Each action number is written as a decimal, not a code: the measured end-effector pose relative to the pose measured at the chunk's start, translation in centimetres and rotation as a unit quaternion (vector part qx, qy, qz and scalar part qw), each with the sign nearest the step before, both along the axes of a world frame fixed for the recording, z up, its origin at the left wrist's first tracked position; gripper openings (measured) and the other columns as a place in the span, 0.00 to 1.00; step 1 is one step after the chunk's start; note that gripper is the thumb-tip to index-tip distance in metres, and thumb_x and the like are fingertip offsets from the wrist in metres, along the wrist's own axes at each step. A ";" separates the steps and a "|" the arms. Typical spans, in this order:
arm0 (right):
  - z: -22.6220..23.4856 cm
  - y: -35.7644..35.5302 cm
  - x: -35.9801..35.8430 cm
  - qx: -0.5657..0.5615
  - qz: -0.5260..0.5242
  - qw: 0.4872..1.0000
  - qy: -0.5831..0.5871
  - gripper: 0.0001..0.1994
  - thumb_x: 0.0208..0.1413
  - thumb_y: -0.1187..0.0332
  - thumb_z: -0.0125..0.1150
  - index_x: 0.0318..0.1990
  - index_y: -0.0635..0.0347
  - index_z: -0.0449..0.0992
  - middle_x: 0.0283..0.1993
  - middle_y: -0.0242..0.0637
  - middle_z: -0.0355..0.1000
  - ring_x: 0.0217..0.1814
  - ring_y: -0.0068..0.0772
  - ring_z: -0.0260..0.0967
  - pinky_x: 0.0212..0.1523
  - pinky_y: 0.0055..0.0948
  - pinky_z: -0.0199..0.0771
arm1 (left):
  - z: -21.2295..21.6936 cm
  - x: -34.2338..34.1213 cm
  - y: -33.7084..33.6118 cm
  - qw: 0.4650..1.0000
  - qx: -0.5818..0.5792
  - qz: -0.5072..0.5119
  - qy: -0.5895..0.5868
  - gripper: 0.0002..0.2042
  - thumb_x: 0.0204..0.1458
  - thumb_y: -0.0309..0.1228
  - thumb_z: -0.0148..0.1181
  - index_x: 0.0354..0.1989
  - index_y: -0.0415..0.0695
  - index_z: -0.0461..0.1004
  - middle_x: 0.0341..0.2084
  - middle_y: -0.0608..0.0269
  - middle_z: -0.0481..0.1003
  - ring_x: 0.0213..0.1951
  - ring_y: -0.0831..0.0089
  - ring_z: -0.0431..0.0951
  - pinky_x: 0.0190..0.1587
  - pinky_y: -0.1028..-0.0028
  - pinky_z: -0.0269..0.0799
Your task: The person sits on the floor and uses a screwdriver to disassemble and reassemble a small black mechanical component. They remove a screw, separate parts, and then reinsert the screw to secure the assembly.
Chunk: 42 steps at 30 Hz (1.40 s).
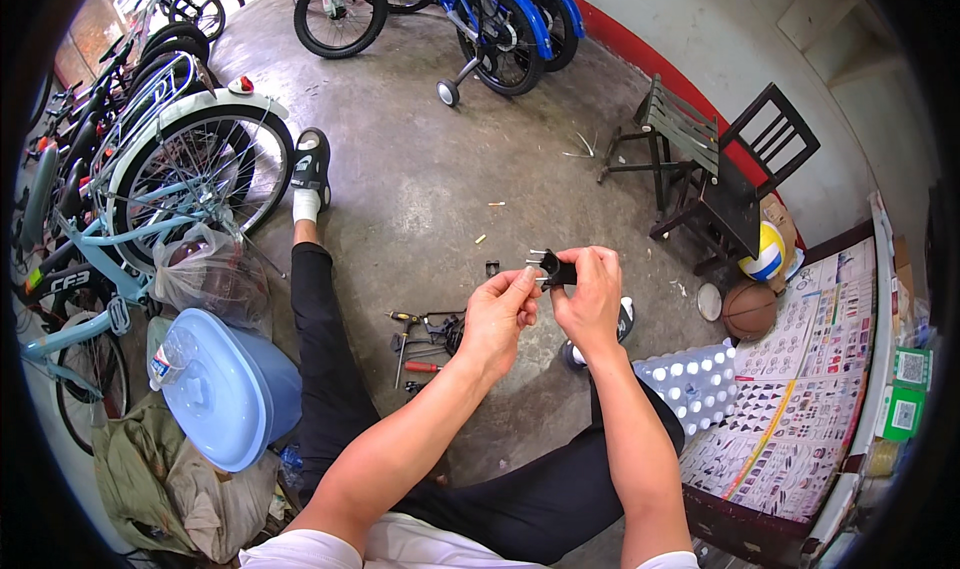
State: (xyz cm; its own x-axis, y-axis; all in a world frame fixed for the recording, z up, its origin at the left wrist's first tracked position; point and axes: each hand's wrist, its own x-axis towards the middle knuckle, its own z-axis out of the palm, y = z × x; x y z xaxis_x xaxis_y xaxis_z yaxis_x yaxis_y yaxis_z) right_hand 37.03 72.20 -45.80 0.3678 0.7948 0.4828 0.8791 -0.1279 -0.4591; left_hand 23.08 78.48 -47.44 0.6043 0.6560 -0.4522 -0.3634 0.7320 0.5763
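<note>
Above the floor (430, 159), a black part (566, 272) is gripped mid-frame by the fingers of the right hand (590, 299), seemingly for steadiness, while an apparent screw (542, 279) at its edge is pinched by the left hand (492, 321).

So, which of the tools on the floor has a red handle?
The red-handled tool, lying crosswise just right of the long-shafted tool; that one's handle is black and yellow instead.
</note>
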 end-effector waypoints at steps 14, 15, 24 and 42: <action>-0.2 0.0 0.0 -0.018 0.003 1.000 0.019 0.18 0.44 0.78 0.70 0.45 0.55 0.76 0.45 0.33 0.77 0.56 0.46 0.69 0.54 0.45 0.66 | -0.9 0.1 0.4 0.995 0.074 0.012 0.064 0.09 0.65 0.36 0.68 0.38 0.43 0.79 0.28 0.71 0.76 0.25 0.83 0.70 0.29 0.77 0.66; -0.3 0.0 0.1 -0.019 0.002 1.000 0.019 0.18 0.44 0.78 0.70 0.45 0.55 0.76 0.44 0.33 0.77 0.56 0.46 0.69 0.54 0.45 0.66 | -0.9 0.1 0.4 0.994 0.080 0.012 0.067 0.10 0.65 0.36 0.69 0.36 0.44 0.78 0.27 0.71 0.76 0.24 0.83 0.70 0.29 0.78 0.66; -0.2 0.0 0.0 -0.022 0.014 1.000 -0.004 0.17 0.45 0.78 0.70 0.44 0.55 0.77 0.44 0.33 0.78 0.57 0.46 0.70 0.54 0.45 0.67 | -0.3 0.0 0.7 0.981 0.145 0.008 0.131 0.14 0.64 0.39 0.70 0.31 0.44 0.77 0.24 0.71 0.74 0.22 0.85 0.68 0.25 0.78 0.64; -0.5 0.1 0.1 -0.040 -0.005 0.999 0.025 0.17 0.45 0.77 0.72 0.44 0.55 0.76 0.45 0.33 0.79 0.57 0.46 0.70 0.53 0.46 0.67 | -1.1 -0.2 0.6 0.974 0.203 0.018 0.099 0.06 0.61 0.28 0.71 0.44 0.46 0.83 0.25 0.80 0.70 0.23 0.89 0.61 0.24 0.81 0.56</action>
